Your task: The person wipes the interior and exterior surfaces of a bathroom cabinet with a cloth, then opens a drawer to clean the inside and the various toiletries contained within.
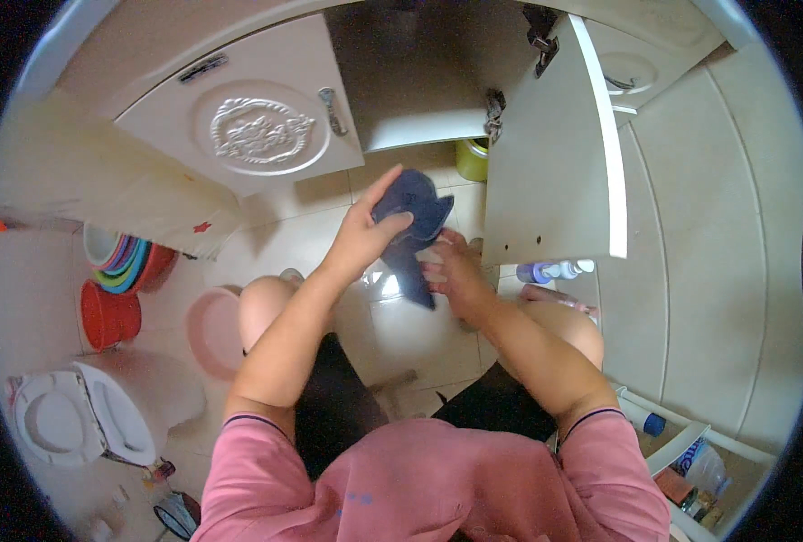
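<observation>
Two bare hands out over the tiled floor [397, 354], forearms [297, 321] reaching up between bent knees [555, 330]. Navy cloth piece [415, 194] up in the air, just in front of an open white cabinet [424, 113], well above the tiles. Left hand [372, 224] at its left edge: thumb flat across the near face, fingers round the back, pinching the fabric. Pointed flap at upper right; narrow dark end dangling below, blurred. Right hand [458, 271] close by at lower right, fingers curled and a little apart, tips touching or just beside the dangling part; cannot tell whether gripping it.

Around: carved white door [264, 134] to the left; plain right-hand door [555, 163] swung wide. Yellow-green container [472, 163] low under the cabinet. Purple and white bottles [535, 273] on the floor beneath the swung door, near the right knee. Pink basin [210, 334] beside the left knee; farther left, red bucket [110, 316] below a tilted stack of coloured basins [121, 266]. White toilet [130, 425] at lower left, lid up. Lower right, pale rack [686, 449] with bottles and small packages.
</observation>
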Demonstrator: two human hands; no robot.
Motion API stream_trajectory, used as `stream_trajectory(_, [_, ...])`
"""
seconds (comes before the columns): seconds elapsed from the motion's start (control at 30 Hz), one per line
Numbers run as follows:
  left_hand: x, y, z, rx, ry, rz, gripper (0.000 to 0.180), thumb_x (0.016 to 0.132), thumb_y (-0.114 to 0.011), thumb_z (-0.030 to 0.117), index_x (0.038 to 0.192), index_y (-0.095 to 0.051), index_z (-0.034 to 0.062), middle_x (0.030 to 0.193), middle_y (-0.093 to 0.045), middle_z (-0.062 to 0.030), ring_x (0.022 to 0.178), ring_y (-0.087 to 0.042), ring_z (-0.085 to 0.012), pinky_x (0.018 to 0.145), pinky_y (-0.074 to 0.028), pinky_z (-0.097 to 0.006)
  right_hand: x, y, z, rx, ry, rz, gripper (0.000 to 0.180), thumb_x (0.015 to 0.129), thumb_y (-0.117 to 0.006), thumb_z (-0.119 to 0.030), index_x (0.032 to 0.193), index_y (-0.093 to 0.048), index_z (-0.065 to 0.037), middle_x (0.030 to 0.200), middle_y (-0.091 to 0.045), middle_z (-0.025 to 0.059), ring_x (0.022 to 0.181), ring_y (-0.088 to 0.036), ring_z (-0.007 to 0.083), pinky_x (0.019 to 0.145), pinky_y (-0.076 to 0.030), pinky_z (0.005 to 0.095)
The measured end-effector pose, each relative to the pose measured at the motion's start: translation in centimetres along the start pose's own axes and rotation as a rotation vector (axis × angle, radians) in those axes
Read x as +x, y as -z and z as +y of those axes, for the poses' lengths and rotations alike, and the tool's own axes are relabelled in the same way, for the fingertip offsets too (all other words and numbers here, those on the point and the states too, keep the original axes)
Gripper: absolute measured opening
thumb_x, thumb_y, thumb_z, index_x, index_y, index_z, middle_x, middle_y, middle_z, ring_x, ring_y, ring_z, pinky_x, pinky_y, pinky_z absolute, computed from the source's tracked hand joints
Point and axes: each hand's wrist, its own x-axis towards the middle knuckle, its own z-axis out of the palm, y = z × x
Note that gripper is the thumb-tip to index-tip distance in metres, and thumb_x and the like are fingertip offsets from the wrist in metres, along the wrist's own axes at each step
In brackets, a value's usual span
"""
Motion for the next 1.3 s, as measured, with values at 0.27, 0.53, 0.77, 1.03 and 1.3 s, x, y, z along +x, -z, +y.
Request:
stream_trajectory(0.27, [-6.7, -0.8, 2.2, -0.027, 0.136, 0.1, 0.035, 0.092, -0.058, 0.018, 0.123, -0.057, 0.0017, 0.107, -0.064, -0.0081, 0.097, -0.06, -0.0147, 0.086, -0.046, -0.026, -5.7, -1.2, 2.5, 0.311, -0.128, -0.529, 0.04, 0.095, -0.041, -0.048, 0.104, -0.055, -0.012, 0.08, -0.054, 0.0007, 0.061, -0.049, 0.0146, 0.048, -0.036, 0.0279])
stream_trajectory(0.53, [-9.9, 1.3, 0.8, -0.194, 0.296, 0.243, 0.015, 0.093, -0.055, 0.02, 0.094, -0.062, 0.0074, 0.085, -0.062, -0.002, 0.072, -0.059, -0.013, 0.061, -0.05, -0.028, -9.2, 1.5, 6.4, -0.181, 0.343, -0.28, 0.031, 0.087, -0.066, -0.027, 0.109, -0.062, -0.006, 0.089, -0.063, 0.0, 0.072, -0.055, 0.0092, 0.061, -0.046, 0.0253])
stream_trajectory(0.77, [-12.5, -0.8, 2.4, -0.497, 0.296, 0.141, 0.022, 0.095, -0.052, 0.021, 0.113, -0.059, 0.0116, 0.101, -0.065, -0.0048, 0.085, -0.064, -0.0184, 0.077, -0.054, -0.038, -12.8, 2.6, 4.9, 0.299, 0.366, -0.304, 0.011, 0.085, -0.061, -0.013, 0.092, -0.06, -0.003, 0.083, -0.062, 0.0017, 0.076, -0.059, 0.0109, 0.07, -0.049, 0.0271])
stream_trajectory(1.03, [-15.2, -0.5, 4.1, -0.464, 0.227, -0.119, 0.033, 0.09, -0.061, 0.023, 0.111, -0.058, -0.0029, 0.106, -0.066, -0.0118, 0.095, -0.065, -0.022, 0.086, -0.054, -0.036, -14.1, 1.3, 3.4, 0.386, 0.51, -0.369, 0.01, 0.081, -0.061, -0.015, 0.087, -0.059, -0.006, 0.078, -0.06, 0.0025, 0.07, -0.057, 0.0114, 0.067, -0.047, 0.0235])
stream_trajectory(1.3, [-16.4, 2.5, 4.5, -0.382, 0.099, 0.015, 0.022, 0.087, -0.065, 0.013, 0.105, -0.057, 0.005, 0.091, -0.065, -0.0029, 0.079, -0.062, -0.0122, 0.073, -0.052, -0.029, -11.6, -0.1, -0.2, -0.084, 0.809, -0.013, 0.008, 0.084, -0.06, -0.014, 0.077, -0.059, -0.009, 0.068, -0.05, -0.006, 0.062, -0.044, 0.004, 0.057, -0.035, 0.0204])
